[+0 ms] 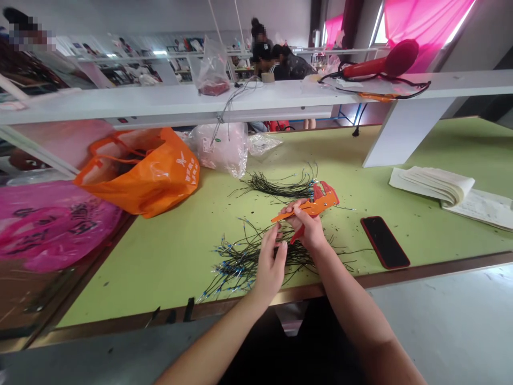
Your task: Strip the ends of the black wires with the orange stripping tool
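Note:
My right hand (pixel 311 229) is wrapped round an orange and red wire stripper (pixel 325 201), whose red jaw end points to the right. Just left of its handle is my left hand (pixel 271 263), thumb and curved fingers apart, with nothing visible in it. Beneath both hands spreads a loose bundle of black wires (pixel 236 264), many with blue and silvery ends. A second bundle of black wires (pixel 276 184) lies behind the stripper, its blue-tipped ends partly covered by the tool.
A phone (pixel 385 242) and folded papers (pixel 433 184) lie to the right. On the left stand an orange bag (pixel 156 171) and a pink bag (pixel 52 224). Clear plastic bags (pixel 220 147) sit under the white shelf (pixel 160 101), which carries a red heat gun (pixel 380 61). People work farther back.

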Demonstrator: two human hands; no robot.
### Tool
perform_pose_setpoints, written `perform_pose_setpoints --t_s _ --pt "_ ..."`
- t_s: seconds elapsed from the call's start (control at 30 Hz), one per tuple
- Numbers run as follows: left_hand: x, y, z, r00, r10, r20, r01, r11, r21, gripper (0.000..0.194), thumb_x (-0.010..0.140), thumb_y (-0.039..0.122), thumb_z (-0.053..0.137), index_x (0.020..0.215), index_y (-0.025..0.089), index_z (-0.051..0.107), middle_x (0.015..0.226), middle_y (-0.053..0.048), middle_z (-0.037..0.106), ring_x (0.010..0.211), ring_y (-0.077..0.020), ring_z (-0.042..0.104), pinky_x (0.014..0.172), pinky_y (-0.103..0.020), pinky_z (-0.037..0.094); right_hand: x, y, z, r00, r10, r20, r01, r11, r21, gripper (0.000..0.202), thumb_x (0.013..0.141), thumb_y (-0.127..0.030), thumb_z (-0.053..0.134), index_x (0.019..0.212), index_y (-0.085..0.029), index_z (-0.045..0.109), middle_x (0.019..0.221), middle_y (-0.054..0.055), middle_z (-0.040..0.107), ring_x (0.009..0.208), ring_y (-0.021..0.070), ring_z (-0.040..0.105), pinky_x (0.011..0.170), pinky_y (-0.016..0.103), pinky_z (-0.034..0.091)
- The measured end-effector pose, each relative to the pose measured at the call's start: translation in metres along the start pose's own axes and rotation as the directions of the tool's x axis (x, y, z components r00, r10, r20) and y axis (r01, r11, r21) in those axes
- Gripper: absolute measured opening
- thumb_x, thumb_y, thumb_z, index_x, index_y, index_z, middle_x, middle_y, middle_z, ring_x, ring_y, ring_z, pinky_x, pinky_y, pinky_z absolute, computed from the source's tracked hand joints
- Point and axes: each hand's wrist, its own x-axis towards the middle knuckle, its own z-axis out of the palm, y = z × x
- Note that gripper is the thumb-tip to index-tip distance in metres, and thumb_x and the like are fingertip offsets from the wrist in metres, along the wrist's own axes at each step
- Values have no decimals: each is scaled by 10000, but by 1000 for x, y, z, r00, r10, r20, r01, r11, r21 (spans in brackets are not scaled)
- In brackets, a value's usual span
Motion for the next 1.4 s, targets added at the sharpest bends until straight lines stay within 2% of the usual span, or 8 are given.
perform_pose_setpoints --t_s 0.13,0.23,0.37,0.53,0.73,0.93,1.13,1.4 --pt "-2 -4 8 964 -266 33 266 939 -216 624 929 679 569 1343 224 670 1466 -137 609 1322 -305 597 1126 -470 471 -2 -4 1 999 47 23 -49 994 99 201 787 -309 849 864 -246 675 819 -12 661 858 185 665 895 379 579" --pt "9 -4 7 928 -364 -86 292 849 -441 637 916 705 560 1313 223 684 1428 -140 640 1284 -296 624 1052 -441 516 -4 -4 4 996 84 24 -86 988 131 246 765 -317 865 866 -248 652 815 -17 643 841 184 654 913 412 586" --pt "20 2 8 925 -184 -332 47 923 -381 544 973 625 538 1331 236 664 1399 -124 651 1286 -243 618 1055 -376 507 -6 1 9 995 103 -6 -102 992 76 307 733 -357 879 862 -255 619 805 0 642 894 233 669 888 453 595" --pt "40 9 8 935 98 -341 -143 984 -109 416 975 565 583 1076 203 760 1187 -128 727 1159 -248 661 1024 -399 537 -7 6 10 994 104 -26 -105 994 -14 332 719 -415 878 860 -257 621 821 26 647 937 279 683 808 440 608" --pt "68 10 -10 919 48 -391 -147 963 -227 361 945 539 648 880 188 708 839 -40 708 757 -149 657 760 -283 567 -6 3 8 990 141 16 -139 984 -108 315 750 -415 867 868 -235 637 813 32 663 913 267 689 819 424 600" --pt "78 16 -18 965 228 -127 -247 955 -166 327 925 505 693 866 186 733 827 -60 724 751 -160 685 704 -279 575 -7 3 10 988 148 44 -139 978 -158 307 763 -450 861 822 -227 658 767 24 655 857 242 661 817 387 585" --pt "93 17 -43 850 480 217 -492 870 2 197 868 442 783 898 250 814 847 -64 773 754 -172 723 739 -304 610 -6 -4 4 982 180 64 -174 980 -93 227 807 -354 845 839 -204 678 764 12 640 750 174 608 721 292 545" --pt "80 10 -50 897 432 98 -430 902 -33 150 856 397 803 790 264 822 804 -49 799 700 -175 752 696 -298 641 -5 -3 1 962 247 120 -224 959 -175 256 837 -393 825 862 -212 645 781 10 641 761 197 636 821 380 575"
